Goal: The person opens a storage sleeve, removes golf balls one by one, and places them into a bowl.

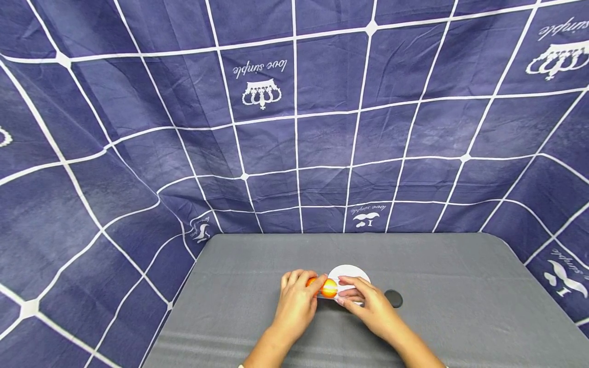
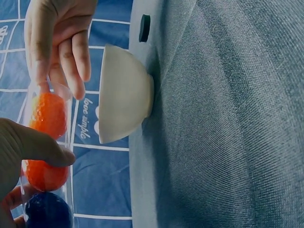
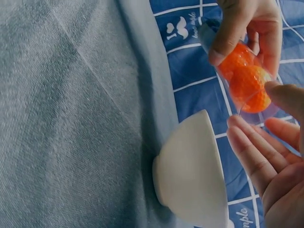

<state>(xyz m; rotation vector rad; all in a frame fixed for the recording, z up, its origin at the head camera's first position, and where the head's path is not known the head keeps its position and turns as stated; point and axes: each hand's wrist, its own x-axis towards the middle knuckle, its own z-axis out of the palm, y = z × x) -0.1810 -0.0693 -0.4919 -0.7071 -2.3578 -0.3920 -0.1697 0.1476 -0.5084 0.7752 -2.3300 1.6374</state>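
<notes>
My left hand [image 1: 296,302] grips a clear plastic tube [image 2: 32,102] around its middle, thumb on one side and fingers on the other. Inside it sit two orange dimpled balls, one near the mouth [image 2: 50,118] and another [image 2: 45,176] partly under the thumb, followed by a dark blue ball [image 2: 47,211]. At the tube's mouth is my right hand [image 1: 371,309], its fingers loosely extended and fingertips right at the rim. A white bowl [image 3: 192,171] stands upright on the table, close beyond the hands, its inside partly hidden by the right hand in the head view.
A round black lid-like disc [image 1: 393,298] lies on the grey cloth-covered table [image 1: 442,286], right of the bowl. Blue curtains with white lines [image 1: 322,143] hang behind the table and along both sides.
</notes>
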